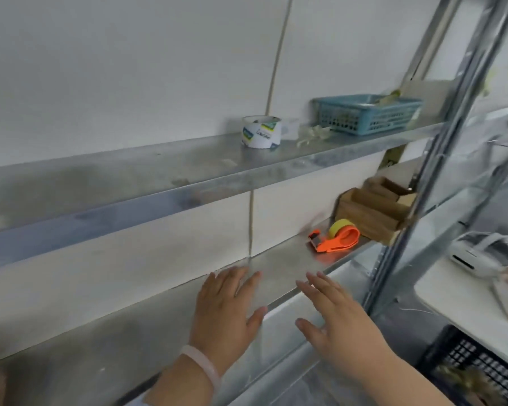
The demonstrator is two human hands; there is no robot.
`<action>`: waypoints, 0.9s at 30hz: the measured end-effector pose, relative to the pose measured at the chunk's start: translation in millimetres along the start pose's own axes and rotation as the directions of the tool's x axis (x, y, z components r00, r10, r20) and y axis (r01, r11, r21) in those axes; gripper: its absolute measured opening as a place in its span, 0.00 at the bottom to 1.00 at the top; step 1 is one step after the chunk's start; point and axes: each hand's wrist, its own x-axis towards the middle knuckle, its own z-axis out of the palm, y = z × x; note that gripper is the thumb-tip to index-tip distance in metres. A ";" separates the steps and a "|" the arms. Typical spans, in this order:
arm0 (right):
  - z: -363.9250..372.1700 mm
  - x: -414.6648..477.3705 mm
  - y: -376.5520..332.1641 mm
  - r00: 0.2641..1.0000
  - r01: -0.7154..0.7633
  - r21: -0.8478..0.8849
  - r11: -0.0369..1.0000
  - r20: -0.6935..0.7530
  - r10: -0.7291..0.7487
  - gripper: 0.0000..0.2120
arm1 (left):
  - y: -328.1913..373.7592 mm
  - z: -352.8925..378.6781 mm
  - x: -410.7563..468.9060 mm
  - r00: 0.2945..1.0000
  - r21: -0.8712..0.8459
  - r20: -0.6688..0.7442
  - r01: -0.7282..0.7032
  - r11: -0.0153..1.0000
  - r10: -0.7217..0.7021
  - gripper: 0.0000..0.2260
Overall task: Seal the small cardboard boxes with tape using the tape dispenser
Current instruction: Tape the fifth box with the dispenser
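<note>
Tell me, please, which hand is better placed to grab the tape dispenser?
Likely right: the right hand, open, is nearer the tape dispenser on the lower shelf; the left hand is farther.

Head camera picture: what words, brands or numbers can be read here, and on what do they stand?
White tape roll with green-blue printed patches on the upper metal shelf: a dark script word, too blurred to read.
Orange plastic tape dispenser, brown cardboard boxes, blue plastic basket: no writing visible.
</note>
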 end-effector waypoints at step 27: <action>-77.4 153.7 343.3 0.760 -0.632 0.250 0.734 0.012 0.650 0.29 | 158.8 291.6 304.2 0.943 -0.292 0.238 -0.157 0.944 0.231 0.25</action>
